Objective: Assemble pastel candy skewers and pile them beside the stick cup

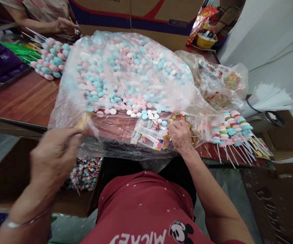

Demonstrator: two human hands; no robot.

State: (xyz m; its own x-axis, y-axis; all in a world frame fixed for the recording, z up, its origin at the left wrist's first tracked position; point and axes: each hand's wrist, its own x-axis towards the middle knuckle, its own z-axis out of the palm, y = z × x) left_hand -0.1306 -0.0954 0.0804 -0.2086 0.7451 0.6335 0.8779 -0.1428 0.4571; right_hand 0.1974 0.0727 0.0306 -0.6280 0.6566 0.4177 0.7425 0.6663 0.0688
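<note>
My left hand (56, 156), smeared by motion, is closed at the left front of the table. A blurred yellowish thing (83, 121) shows at its fingertips, too smeared to name. My right hand (180, 135) rests at the table's front edge with its fingers curled down, hiding whatever is in them. It lies beside printed clear packets (150, 134) and small ring-shaped candies (177, 117). Before both hands spreads a big clear plastic bag (131, 67) full of pink, blue and white candies. Several loose candies (150, 114) have spilled from its near side onto the table.
Candy skewers (231, 128) lie at the right, with more skewers (52, 59) at the left. White sticks (271, 96) stand in a container. A cardboard box (6, 176) below the table holds wrapped candies (85, 174). Another person's hand (66, 27) is across the table.
</note>
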